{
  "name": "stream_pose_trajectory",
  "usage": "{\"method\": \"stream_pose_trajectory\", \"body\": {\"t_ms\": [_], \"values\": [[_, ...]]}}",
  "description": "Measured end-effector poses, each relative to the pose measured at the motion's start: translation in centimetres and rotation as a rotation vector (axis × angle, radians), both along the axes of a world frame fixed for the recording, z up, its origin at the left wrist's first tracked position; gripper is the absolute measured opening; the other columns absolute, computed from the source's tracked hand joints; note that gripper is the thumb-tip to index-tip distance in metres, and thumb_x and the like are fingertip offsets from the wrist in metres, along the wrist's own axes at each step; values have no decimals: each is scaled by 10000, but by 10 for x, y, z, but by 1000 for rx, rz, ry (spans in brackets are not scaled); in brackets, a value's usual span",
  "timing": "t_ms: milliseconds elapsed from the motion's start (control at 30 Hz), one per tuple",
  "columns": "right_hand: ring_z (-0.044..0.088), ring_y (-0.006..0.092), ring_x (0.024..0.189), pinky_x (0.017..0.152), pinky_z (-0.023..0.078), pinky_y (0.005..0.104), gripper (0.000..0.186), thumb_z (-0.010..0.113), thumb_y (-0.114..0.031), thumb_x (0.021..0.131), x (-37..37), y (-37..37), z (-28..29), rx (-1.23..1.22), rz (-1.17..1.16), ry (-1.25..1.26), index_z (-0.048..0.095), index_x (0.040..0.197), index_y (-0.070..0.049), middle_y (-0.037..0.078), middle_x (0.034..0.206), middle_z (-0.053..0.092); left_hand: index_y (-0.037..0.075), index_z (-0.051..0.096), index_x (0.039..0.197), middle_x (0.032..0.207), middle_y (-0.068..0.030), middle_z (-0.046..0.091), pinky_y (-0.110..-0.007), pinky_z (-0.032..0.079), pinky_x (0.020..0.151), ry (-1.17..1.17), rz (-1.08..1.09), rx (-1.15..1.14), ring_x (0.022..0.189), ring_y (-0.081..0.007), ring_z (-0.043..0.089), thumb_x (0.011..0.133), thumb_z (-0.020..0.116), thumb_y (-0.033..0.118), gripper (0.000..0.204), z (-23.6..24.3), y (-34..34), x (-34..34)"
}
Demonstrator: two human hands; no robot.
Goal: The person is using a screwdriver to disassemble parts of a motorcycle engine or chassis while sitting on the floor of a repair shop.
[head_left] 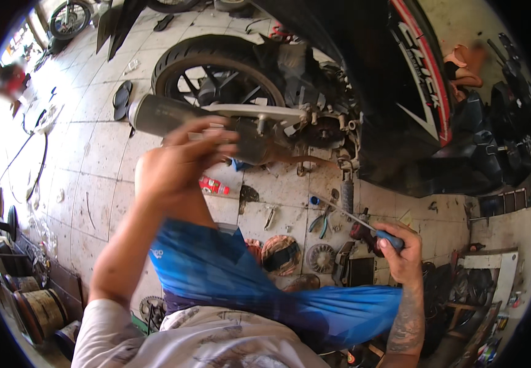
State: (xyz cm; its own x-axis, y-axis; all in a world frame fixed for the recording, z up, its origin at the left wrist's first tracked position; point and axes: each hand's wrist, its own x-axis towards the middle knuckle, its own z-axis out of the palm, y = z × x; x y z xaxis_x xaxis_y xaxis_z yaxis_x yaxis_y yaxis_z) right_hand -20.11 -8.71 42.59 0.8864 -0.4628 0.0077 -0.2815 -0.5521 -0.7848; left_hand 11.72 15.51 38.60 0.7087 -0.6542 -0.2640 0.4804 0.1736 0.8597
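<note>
1. Right hand: grasping a blue-handled screwdriver, shaft directed up and left, above the tiled floor.
2. Left hand: raised in front of the exhaust muffler, fingers bent and blurred; cannot tell whether anything is held or whether it touches the muffler.
3. Scooter: beyond both hands, rear wheel behind the muffler.
4. Pliers: on the floor, left of the right hand.
</note>
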Motion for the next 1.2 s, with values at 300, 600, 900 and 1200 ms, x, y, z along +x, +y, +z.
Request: {"method": "stream_pose_trajectory", "body": {"t_ms": [300, 600, 900, 1200], "values": [[491, 126, 593, 532, 393, 276, 230, 625, -26, 853, 69, 59, -38, -278, -279, -297, 654, 1080, -9, 59, 710, 546, -38, 465, 1086, 1102, -191, 579, -325, 574, 875, 516, -305, -359, 1028, -294, 616, 994, 429, 106, 174, -78, -161, -14], [496, 115, 618, 550, 403, 255, 226, 615, -45, 867, 62, 55, -63, -196, -315, -282, 648, 1085, 7, 67, 748, 571, -54, 469, 1094, 1066, -175, 591, -332, 574, 858, 472, -240, -293, 964, -273, 642, 979, 475, 106, 197, -88, -166, -7], [555, 124, 694, 628, 471, 292, 304, 606, -117, 907, 57, 68, -163, -346, -358, -141, 597, 1169, 35, 37, 834, 630, -56, 508, 1062, 967, -127, 603, -372, 569, 854, 311, -289, -20, 916, -269, 645, 961, 505, 76, 166, -151, -190, -18], [432, 50, 610, 572, 410, 212, 388, 600, -144, 936, 85, 42, -227, 691, -675, -355, 538, 1293, -5, -32, 725, 522, -47, 493, 1128, 991, -138, 613, -387, 604, 769, 25, -439, 73, 894, -292, 663, 949, 477, 13, 189, -206, -252, -6]]}}
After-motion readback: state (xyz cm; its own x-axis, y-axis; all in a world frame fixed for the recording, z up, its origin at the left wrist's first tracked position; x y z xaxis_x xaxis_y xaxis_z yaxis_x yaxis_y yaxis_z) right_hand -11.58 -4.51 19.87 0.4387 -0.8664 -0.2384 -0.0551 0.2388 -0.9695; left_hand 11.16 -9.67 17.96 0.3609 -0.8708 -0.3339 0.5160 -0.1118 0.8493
